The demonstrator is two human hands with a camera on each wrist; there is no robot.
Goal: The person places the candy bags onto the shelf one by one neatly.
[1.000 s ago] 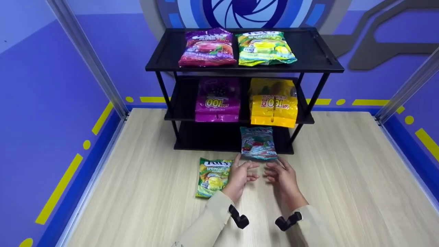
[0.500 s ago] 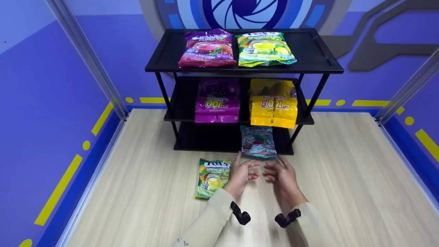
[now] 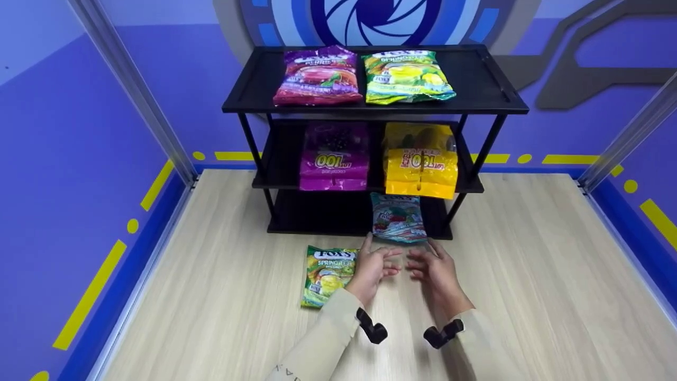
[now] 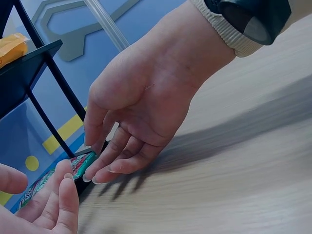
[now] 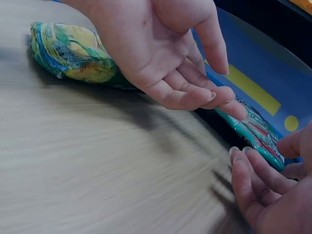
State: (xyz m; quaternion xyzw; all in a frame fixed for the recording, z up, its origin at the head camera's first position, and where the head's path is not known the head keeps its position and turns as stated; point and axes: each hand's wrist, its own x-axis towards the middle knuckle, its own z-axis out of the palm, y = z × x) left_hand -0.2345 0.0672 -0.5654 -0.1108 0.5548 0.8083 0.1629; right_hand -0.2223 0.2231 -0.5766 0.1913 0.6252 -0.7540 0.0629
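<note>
A teal Fox's candy bag (image 3: 399, 218) lies on the right part of the black rack's bottom shelf, its near edge sticking out a little over the shelf's front. My left hand (image 3: 370, 270) is at the bag's near left corner, fingers loosely bent, palm turned inward. Facing it, my right hand (image 3: 436, 272) is at the near right corner with its fingers relaxed too. Between the two palms there is nothing. Left of my left hand, a green and yellow Fox's Spring Tea bag (image 3: 329, 275) lies on the table, partly covered by that hand.
The three-tier black rack (image 3: 492, 95) stands against the back wall. On top lie a purple-red bag (image 3: 320, 76) and a yellow-green bag (image 3: 407, 76). The middle shelf bears a purple bag (image 3: 334, 159) and a yellow bag (image 3: 421, 164), both overhanging its front edge.
The teal bag has slid slightly farther back onto the bottom shelf. Both hands keep nearly the same place and shape.
</note>
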